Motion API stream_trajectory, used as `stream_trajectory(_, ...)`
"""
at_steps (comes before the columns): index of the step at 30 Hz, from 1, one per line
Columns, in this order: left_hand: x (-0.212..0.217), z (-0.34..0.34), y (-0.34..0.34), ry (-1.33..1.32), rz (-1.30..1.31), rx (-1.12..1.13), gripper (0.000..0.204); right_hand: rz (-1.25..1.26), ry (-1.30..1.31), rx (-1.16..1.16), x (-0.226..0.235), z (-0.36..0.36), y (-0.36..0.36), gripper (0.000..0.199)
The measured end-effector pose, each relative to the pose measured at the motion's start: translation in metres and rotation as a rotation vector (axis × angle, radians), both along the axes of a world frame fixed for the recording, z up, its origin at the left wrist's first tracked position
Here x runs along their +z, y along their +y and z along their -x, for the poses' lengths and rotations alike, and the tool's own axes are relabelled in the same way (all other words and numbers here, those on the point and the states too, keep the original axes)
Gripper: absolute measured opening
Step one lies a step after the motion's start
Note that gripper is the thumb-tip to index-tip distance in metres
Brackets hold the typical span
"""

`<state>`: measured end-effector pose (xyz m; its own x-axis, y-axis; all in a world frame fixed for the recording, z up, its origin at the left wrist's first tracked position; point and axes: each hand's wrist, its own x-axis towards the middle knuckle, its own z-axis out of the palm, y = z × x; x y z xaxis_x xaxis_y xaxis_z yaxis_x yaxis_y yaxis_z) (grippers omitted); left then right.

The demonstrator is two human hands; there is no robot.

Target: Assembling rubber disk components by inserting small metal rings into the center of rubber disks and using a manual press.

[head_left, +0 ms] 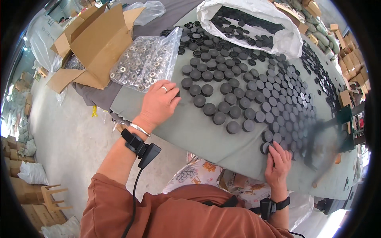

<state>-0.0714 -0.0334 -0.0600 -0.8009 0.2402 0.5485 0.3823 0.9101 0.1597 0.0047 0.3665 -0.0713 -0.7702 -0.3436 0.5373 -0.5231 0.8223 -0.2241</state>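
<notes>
Black discs point(218, 118) spread across the counter point(186, 135) look light and stiff, best pinched by the rim; the left hand point(160, 101) grasps one, the right hand's point(279, 162) fingertips touch another, grip unclear.

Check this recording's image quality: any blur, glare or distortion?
Head view: the green table bows along its edge within a dark border; head view, right: a hazy smear blurs some dark caps; head view, lower right: glare washes out detail; head view: left hand and right hand look fairly sharp.
</notes>
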Motion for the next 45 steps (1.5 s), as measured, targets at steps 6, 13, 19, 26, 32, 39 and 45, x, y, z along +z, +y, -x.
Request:
stream_trajectory(6, -0.009, -0.001, 0.004, 0.072, 0.254, 0.071, 0.022, -0.004, 0.008, -0.010, 0.000, -0.002, 0.000, 0.028)
stream_trajectory(13, -0.010, -0.010, 0.018, 0.115, 0.225, 0.144, 0.023, -0.024, -0.002, -0.024, 0.001, -0.005, 0.004, 0.029)
stream_trajectory(19, -0.012, -0.005, 0.011, 0.073, 0.269, 0.137, 0.024, -0.002, -0.010, 0.004, 0.000, 0.001, 0.000, 0.030)
stream_trajectory(26, -0.005, -0.004, 0.024, 0.157, 0.310, 0.164, 0.028, 0.013, 0.021, -0.007, 0.000, 0.002, 0.003, 0.031)
stream_trajectory(32, 0.006, -0.020, 0.098, 0.061, 0.167, -0.082, 0.040, -0.016, 0.064, -0.003, -0.007, 0.000, 0.011, 0.039)
stream_trajectory(39, 0.002, -0.029, 0.116, 0.022, 0.190, -0.202, 0.038, 0.004, 0.063, 0.037, -0.008, -0.003, 0.010, 0.042)
stream_trajectory(45, 0.002, -0.028, 0.131, -0.009, 0.175, -0.208, 0.040, 0.007, 0.067, 0.024, -0.005, -0.006, 0.007, 0.042)
